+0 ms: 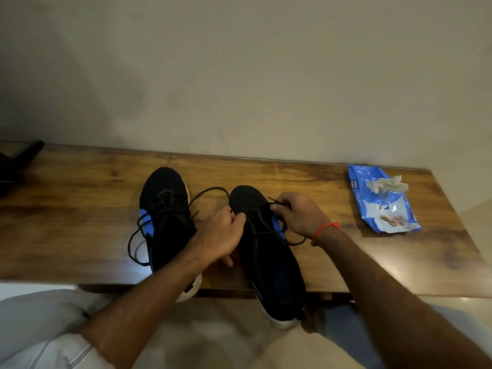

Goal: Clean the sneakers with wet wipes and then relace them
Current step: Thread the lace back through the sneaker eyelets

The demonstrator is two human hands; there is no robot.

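Two black sneakers with blue sides and white soles stand on the wooden table (80,182), toes pointing to the wall. The left sneaker (166,209) has loose black laces hanging off its left side. Over the right sneaker (269,257) both hands work the black lace (210,191). My left hand (221,235) pinches one end of it at the shoe's left side. My right hand (298,215) pinches the other end at the shoe's right eyelets. A blue wet wipes pack (383,206) lies at the right with a used wipe (386,183) on top.
A beige wall runs right behind the table. A dark object (18,161) sits at the far left end. Both sneakers' heels stick out over the table's near edge, above my lap in light trousers.
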